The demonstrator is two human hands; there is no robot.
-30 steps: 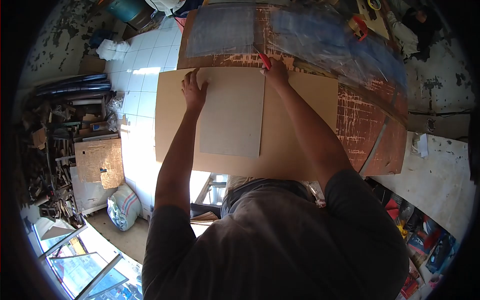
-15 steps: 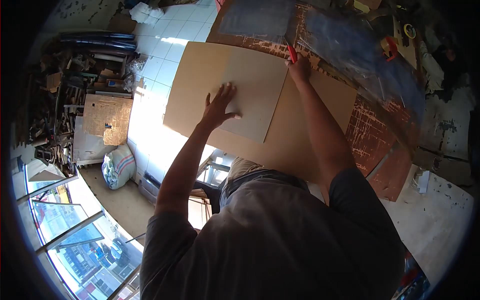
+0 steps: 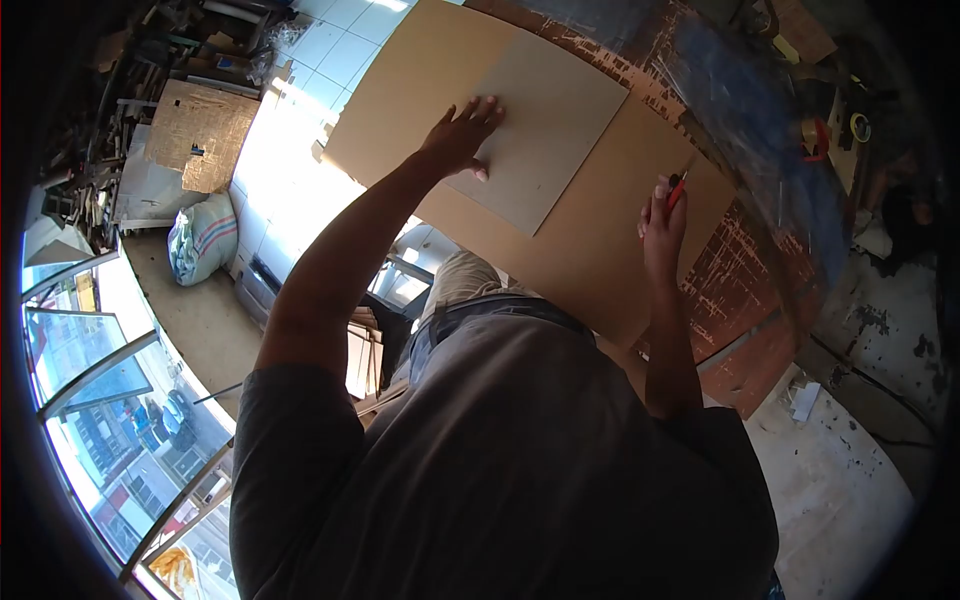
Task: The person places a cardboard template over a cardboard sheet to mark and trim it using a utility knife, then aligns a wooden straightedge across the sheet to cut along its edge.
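Worn tabletop (image 3: 742, 272); left hand (image 3: 460, 140) spread on grey board (image 3: 560, 130); right hand (image 3: 661, 228) gripping red cutter (image 3: 677, 191)

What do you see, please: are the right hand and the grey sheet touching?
Apart: in the head view, brown board shows between the right hand and the grey sheet.

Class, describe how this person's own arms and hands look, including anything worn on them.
Short, dark grey sleeves of a shirt, no print showing, leave the forearms bare. The left hand and right hand are ungloved; no watch or bracelet shows.
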